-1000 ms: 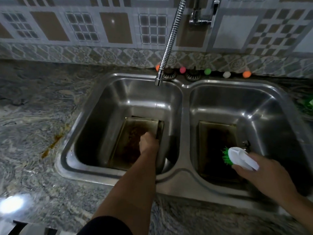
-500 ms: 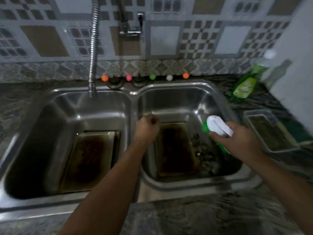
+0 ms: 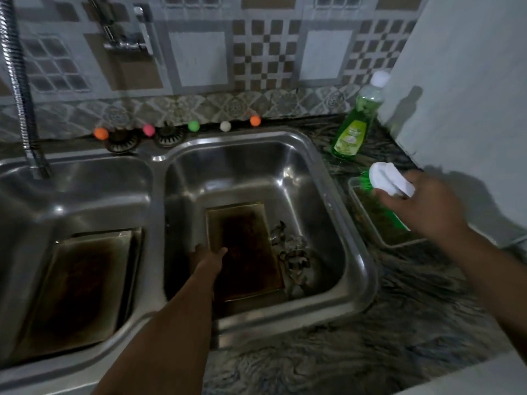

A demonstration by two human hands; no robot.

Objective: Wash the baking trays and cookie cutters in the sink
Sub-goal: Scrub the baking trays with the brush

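Our left hand (image 3: 209, 259) reached down into the right sink basin (image 3: 322, 178), fingers resting on the near left edge of the blackened baking tray (image 3: 245, 246); whether they gripped it we could not tell. The cookie cutters (image 3: 293, 252) lay heaped just right of that tray, and a second tray (image 3: 82, 276) sat in the left basin. Our right hand (image 3: 422, 206) was closed on the green-bristled scrub brush (image 3: 387, 178), held over a plastic container (image 3: 368, 212) on the counter near the dish soap bottle (image 3: 353, 129). We judged that lifting a greasy tray one-handed risked a slip onto the cutters.
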